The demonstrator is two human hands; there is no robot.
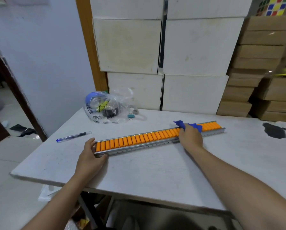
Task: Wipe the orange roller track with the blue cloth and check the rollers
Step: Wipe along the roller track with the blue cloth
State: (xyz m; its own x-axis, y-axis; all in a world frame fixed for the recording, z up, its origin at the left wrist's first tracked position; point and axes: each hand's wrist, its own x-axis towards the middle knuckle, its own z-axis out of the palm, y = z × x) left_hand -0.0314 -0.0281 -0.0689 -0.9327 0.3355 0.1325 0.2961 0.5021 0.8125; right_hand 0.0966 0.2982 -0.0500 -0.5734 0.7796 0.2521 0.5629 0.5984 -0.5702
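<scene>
A long orange roller track (139,139) in a metal channel lies slanted across the white table (155,171), its right end farther from me. My left hand (90,155) grips the near left end of the track, thumb on the end and fingers along the front rail. My right hand (190,136) presses the blue cloth (193,126) onto the rollers toward the right part of the track. The cloth sticks out beyond my fingers on both sides. The rollers under that hand are hidden.
A blue pen (73,136) lies left of the track. A clear plastic bag (109,106) with tape rolls and a teal binder clip (131,116) sit behind it. A dark stain (274,130) marks the table's right side. White boxes (163,47) and cardboard boxes (255,72) stand stacked behind.
</scene>
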